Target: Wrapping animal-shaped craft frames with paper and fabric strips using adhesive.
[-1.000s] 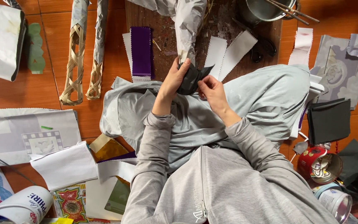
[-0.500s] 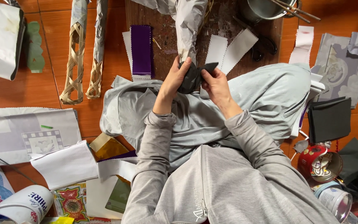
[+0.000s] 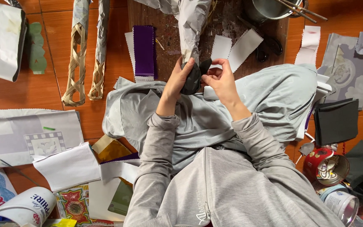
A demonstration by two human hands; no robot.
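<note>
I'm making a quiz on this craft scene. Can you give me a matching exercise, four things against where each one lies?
Things:
1. small dark grey fabric piece
2. purple rectangular fabric swatch
3. two woven bamboo strips
4. red round tin

Places:
A. on the floor at the far right, beside the knee
B. between the left hand and right hand
C. on the orange floor at upper left, side by side
D. at the left edge of the dark wooden board

Pairs: 1-B, 2-D, 3-C, 4-A
</note>
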